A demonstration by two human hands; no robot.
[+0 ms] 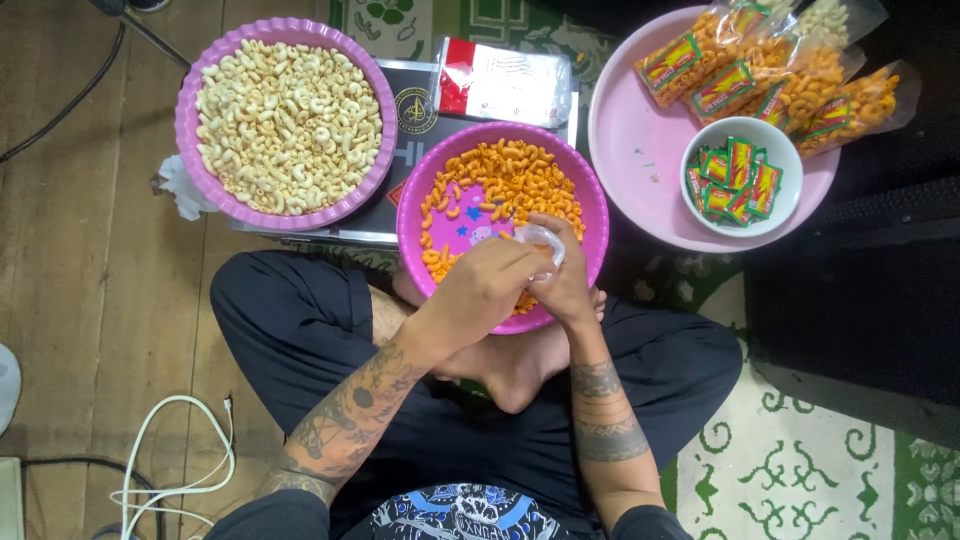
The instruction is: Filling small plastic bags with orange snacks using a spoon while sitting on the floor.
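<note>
Here, a small clear plastic bag (pixel 541 243) sits pinched between the two hands over the near rim of the purple bowl of orange snacks (pixel 590 200). The right hand (pixel 563 278) is curled closed on the bag's near side, thumb and fingers gripping the film so that the mouth of the bag points away from the body, toward the heap of orange curls just beyond the grip. The left hand (pixel 487 283) comes in from the other side and lies partly over the bag, its fingers bunched together at the opening; whether those fingers clasp the film or a few snacks I cannot tell, since the knuckles hide the tips. The two hands touch each other, and the bag shows only as a pale, crumpled patch just above them. Both forearms, tattooed, rise from the lap and converge at the bowl, the left one angled across more steeply, the right one nearly straight up from the knee. Beyond the grip and to the left stands a second purple bowl of pale snacks (pixel 186 120), well apart from the hands. Beyond and to the right lies a pink tray (pixel 630 150) with filled snack packets (pixel 790 85) and a white bowl of small green and red sachets (pixel 780 145).
</note>
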